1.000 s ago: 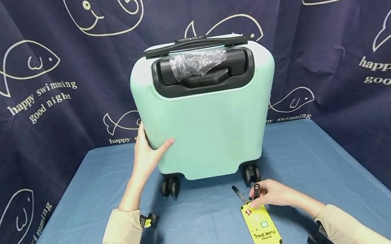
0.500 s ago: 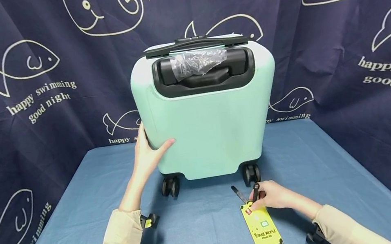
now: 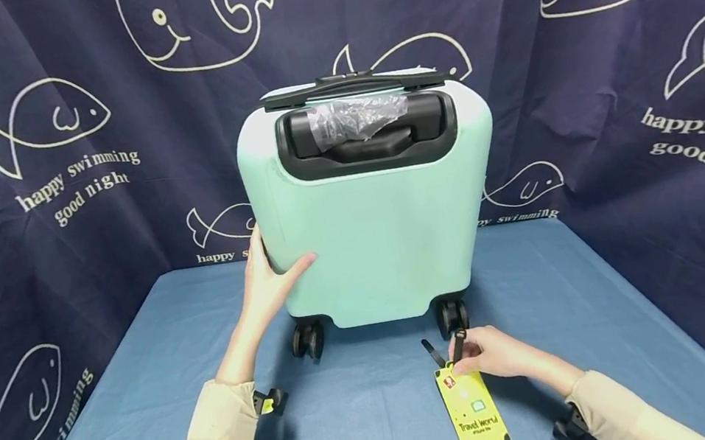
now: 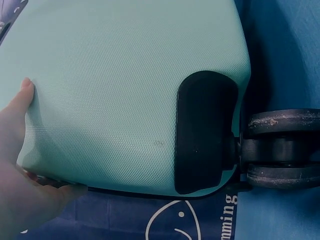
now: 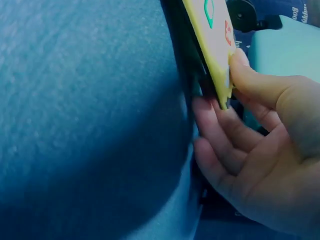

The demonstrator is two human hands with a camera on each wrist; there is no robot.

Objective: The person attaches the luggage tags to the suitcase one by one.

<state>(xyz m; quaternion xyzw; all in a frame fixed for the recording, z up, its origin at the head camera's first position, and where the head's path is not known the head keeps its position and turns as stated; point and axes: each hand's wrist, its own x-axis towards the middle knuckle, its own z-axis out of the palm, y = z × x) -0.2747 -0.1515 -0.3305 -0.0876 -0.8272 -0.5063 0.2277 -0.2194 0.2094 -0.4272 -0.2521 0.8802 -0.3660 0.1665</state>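
Observation:
A mint-green suitcase [image 3: 383, 246] stands upright on its black wheels in the head view. My left hand [image 3: 262, 280] grips its lower left edge, thumb on the broad face and fingers round the side. In the left wrist view that hand [image 4: 25, 165] lies along the shell, away from the black wheel [image 4: 285, 147]. Below the suitcase's right wheel, my right hand [image 3: 490, 352] pinches the top of a yellow luggage tag [image 3: 475, 419] printed "Travel World". A black strap [image 3: 433, 353] sticks up from the tag. In the right wrist view the thumb presses the tag's [image 5: 220, 65] face, with fingers behind it.
Blue cloth [image 3: 377, 410] covers the table. A navy curtain [image 3: 93, 232] with white fish drawings hangs behind and at both sides. Crumpled clear plastic [image 3: 359, 119] wraps the suitcase's recessed handle, beneath a black carry handle [image 3: 355, 86].
Both hands keep their places on the suitcase and the luggage tag. The strap end has shifted slightly, and the head view has tilted a little.

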